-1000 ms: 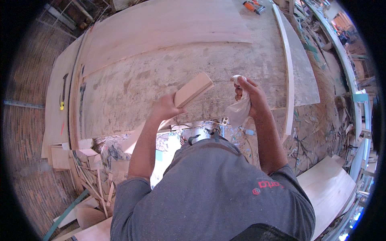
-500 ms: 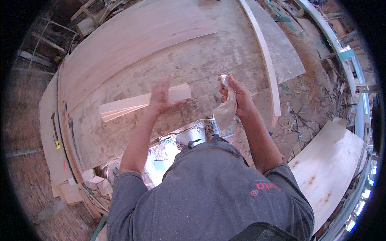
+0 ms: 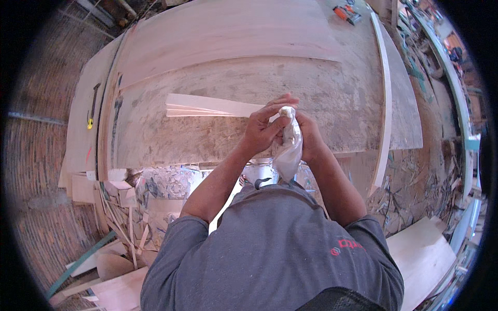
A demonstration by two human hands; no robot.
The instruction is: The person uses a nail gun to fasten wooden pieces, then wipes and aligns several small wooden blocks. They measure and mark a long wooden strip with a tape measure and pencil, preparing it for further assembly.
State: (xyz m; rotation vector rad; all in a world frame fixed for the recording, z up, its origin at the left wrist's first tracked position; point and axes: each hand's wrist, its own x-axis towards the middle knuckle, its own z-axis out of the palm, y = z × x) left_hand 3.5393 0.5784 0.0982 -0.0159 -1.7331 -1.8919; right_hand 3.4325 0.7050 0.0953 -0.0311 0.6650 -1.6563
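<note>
Both my hands meet over the near edge of the workbench, around a crumpled, whitish see-through plastic bag (image 3: 288, 155). My right hand (image 3: 309, 136) is closed round the bag's upper part from the right. From the left, my left hand (image 3: 262, 128) grips the bunched top, its thumb pressed on it and its fingers curving over the far side. The bag's lower part hangs down toward my shirt. Just beyond the left hand lies a small fan of pale wooden strips (image 3: 207, 105), their right ends hidden behind that hand.
The worn bench top (image 3: 155, 140) carries a thin plywood sheet (image 3: 233, 36) along its far side. A long pale batten (image 3: 384, 103) lies on the right. An orange power tool (image 3: 346, 15) rests far right, a dark tool with a yellow end (image 3: 94, 106) far left. Wood offcuts (image 3: 122, 192) litter the lower left.
My left hand has moved right from over the wooden strips to the bag and closed on it. The right hand still holds the bag. The whole view has turned, bringing the orange tool into sight.
</note>
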